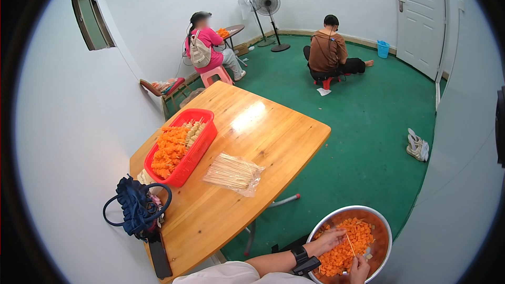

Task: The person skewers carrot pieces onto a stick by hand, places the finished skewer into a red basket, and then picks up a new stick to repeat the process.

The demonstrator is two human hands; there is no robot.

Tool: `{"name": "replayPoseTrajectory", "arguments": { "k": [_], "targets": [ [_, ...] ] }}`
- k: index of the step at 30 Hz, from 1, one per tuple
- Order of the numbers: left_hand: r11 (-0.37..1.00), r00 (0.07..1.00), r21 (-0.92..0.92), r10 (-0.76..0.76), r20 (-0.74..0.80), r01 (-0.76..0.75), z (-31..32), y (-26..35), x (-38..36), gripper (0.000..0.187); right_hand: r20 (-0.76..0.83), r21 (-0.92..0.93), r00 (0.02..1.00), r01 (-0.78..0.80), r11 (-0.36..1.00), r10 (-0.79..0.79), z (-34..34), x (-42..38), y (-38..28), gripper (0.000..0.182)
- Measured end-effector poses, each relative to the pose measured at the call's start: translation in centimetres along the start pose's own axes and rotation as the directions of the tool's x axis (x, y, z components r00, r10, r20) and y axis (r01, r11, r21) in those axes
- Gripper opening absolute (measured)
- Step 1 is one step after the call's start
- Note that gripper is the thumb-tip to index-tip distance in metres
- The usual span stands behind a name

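A large metal bowl (388,231) full of orange diced cubes (336,263), which look like carrot, lies below both hands. My right hand (360,270) is closed on the lower end of a thin bamboo skewer (350,244), which slants up across the bowl. Over the bowl's left part, my left hand (331,239) has its fingertips pinched together by the skewer's upper end. Whatever sits in those fingertips is too small to make out. A black strap with a device (304,261) is around my left wrist.
On the wooden table (279,131) are a red basket (195,159) of filled skewers, a plastic bag of bare skewers (233,172), a blue handbag (135,208) and a phone (159,255). Two people (202,47) (327,52) sit farther off. Shoes (417,145) lie on the green floor.
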State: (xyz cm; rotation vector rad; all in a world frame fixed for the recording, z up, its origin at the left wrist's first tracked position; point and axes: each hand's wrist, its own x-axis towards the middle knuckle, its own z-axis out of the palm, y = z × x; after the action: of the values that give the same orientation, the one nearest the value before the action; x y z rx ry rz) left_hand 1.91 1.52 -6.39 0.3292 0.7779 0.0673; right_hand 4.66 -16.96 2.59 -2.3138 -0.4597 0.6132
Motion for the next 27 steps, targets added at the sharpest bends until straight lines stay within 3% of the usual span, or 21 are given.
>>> {"name": "replayPoseTrajectory", "arguments": {
  "k": [27],
  "targets": [
    [0.996,1.0,0.093,0.017,-0.014,-0.016,0.2,0.1,-0.5,0.019,0.025,0.033,0.998,-0.059,0.998,0.058,-0.7,-0.4,-1.3,0.027]
  ]
}}
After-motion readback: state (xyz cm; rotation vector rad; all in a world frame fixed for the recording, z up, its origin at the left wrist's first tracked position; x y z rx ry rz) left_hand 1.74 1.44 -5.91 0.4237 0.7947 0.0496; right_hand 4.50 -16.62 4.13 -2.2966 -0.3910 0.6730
